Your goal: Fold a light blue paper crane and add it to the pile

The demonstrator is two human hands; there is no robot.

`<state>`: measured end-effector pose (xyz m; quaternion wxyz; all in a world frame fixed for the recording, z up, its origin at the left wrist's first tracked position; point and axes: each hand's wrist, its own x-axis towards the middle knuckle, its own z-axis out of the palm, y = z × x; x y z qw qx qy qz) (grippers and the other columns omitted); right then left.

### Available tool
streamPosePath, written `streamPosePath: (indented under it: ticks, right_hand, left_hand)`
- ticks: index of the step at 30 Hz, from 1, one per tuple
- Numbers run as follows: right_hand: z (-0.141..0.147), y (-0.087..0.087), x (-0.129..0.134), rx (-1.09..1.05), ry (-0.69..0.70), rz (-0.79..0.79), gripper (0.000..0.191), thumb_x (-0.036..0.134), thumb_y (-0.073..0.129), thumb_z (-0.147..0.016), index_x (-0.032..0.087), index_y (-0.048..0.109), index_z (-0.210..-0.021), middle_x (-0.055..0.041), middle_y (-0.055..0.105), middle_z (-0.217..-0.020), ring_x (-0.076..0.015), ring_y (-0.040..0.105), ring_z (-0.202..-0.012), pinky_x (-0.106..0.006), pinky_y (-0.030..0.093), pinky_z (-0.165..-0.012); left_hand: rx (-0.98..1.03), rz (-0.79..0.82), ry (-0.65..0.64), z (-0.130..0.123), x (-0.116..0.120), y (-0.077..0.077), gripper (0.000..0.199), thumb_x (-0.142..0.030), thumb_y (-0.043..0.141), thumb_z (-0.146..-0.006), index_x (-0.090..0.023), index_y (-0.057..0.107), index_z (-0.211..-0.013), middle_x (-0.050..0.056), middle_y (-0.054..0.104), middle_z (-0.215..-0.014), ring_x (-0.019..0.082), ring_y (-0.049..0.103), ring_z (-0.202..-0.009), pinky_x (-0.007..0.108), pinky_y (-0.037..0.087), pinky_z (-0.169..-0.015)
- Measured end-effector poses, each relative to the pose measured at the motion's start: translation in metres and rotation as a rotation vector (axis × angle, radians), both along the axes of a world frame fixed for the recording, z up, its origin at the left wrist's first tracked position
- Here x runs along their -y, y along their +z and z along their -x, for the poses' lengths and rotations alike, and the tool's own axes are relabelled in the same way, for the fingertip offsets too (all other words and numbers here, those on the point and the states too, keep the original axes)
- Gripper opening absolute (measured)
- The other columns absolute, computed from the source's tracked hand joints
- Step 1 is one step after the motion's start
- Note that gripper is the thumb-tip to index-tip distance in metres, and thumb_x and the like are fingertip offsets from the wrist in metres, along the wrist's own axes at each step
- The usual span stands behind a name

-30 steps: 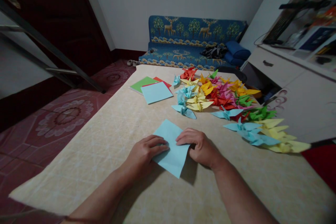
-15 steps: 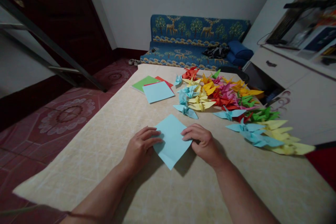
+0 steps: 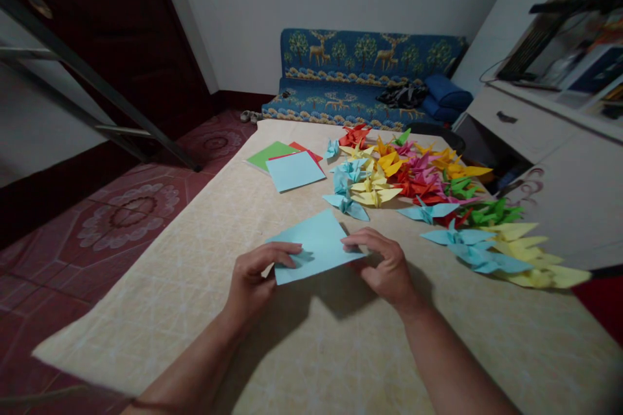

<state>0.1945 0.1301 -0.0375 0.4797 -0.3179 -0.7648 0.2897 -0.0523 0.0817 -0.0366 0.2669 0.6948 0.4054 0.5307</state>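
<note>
A light blue square of paper (image 3: pixel 314 243) is held between both hands, its near edge raised over the table and casting a shadow. My left hand (image 3: pixel 257 269) pinches it at the near left corner, fingers on top. At the right corner my right hand (image 3: pixel 382 264) grips it with the thumb beneath. Beyond the hands lies a stack of loose sheets, with a blue sheet (image 3: pixel 295 172) on top, and a green sheet (image 3: pixel 272 154) and a red one partly showing under it. Folded paper cranes (image 3: pixel 418 175) in several colours spread across the right side.
The table (image 3: pixel 170 279) has a pale patterned cloth. A blue sofa (image 3: pixel 335 87) stands behind it, a white cabinet (image 3: pixel 559 162) to the right, and a metal ladder (image 3: pixel 111 97) with a dark door (image 3: pixel 111 26) to the left.
The blue paper has turned and been lifted at its near side; before, it lay as a diamond with one corner toward me. Both hands have shifted with it.
</note>
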Motion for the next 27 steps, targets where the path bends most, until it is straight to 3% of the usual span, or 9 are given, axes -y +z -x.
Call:
streamPosePath:
  ticks: [4,7,11,16,22,27]
  right_hand:
    - [-0.001,0.006,-0.002,-0.063,0.044,0.002,0.014,0.014,0.068,-0.079,0.022,0.071,-0.089,-0.0066,0.069,-0.091,-0.0225,0.063,-0.091,-0.039,0.05,-0.085]
    - [-0.003,0.009,-0.002,-0.111,0.005,-0.033,0.01,0.019,0.064,-0.084,0.024,0.072,-0.087,-0.006,0.069,-0.087,-0.0229,0.063,-0.089,-0.041,0.049,-0.086]
    - [-0.006,0.006,-0.004,-0.082,-0.054,-0.108,0.01,0.022,0.064,-0.085,0.025,0.073,-0.086,-0.0058,0.07,-0.085,-0.0231,0.063,-0.089,-0.041,0.049,-0.085]
    - [-0.009,-0.005,-0.011,0.048,0.054,-0.08,0.013,0.028,0.061,-0.087,0.025,0.073,-0.092,-0.0086,0.07,-0.099,-0.0245,0.061,-0.101,-0.044,0.047,-0.091]
    - [-0.01,0.002,-0.008,0.18,0.044,-0.097,0.015,0.017,0.067,-0.081,0.027,0.074,-0.089,-0.0067,0.066,-0.098,-0.0217,0.059,-0.097,-0.038,0.048,-0.085]
    - [-0.015,0.0,-0.007,0.176,0.047,0.014,0.023,0.01,0.058,-0.082,0.025,0.074,-0.089,-0.0063,0.064,-0.092,-0.0181,0.062,-0.086,-0.031,0.05,-0.074]
  left_hand:
    - [0.221,0.182,0.023,0.003,-0.004,-0.002,0.025,-0.036,0.067,-0.081,-0.017,0.059,-0.067,0.01,0.074,-0.091,0.027,0.069,-0.097,0.042,0.055,-0.086]
    - [0.213,0.192,0.064,0.003,-0.007,-0.004,0.018,-0.035,0.066,-0.082,-0.017,0.063,-0.078,0.01,0.073,-0.1,0.026,0.066,-0.104,0.042,0.053,-0.09]
    - [0.056,0.065,0.095,0.004,-0.01,-0.003,0.032,-0.035,0.069,-0.079,-0.019,0.066,-0.107,0.012,0.068,-0.112,0.026,0.062,-0.11,0.041,0.049,-0.096]
    - [-0.184,-0.104,0.004,0.006,-0.011,0.002,0.02,-0.035,0.064,-0.082,-0.019,0.073,-0.089,0.011,0.073,-0.087,0.025,0.067,-0.09,0.037,0.054,-0.079]
    - [-0.359,-0.282,0.113,0.008,-0.008,0.0,0.014,-0.03,0.064,-0.082,-0.021,0.073,-0.089,0.009,0.074,-0.085,0.024,0.063,-0.083,0.037,0.053,-0.073]
    - [-0.532,-0.141,0.086,0.011,-0.009,-0.008,0.013,-0.021,0.066,-0.078,-0.022,0.073,-0.089,0.007,0.075,-0.089,0.022,0.061,-0.078,0.035,0.052,-0.067]
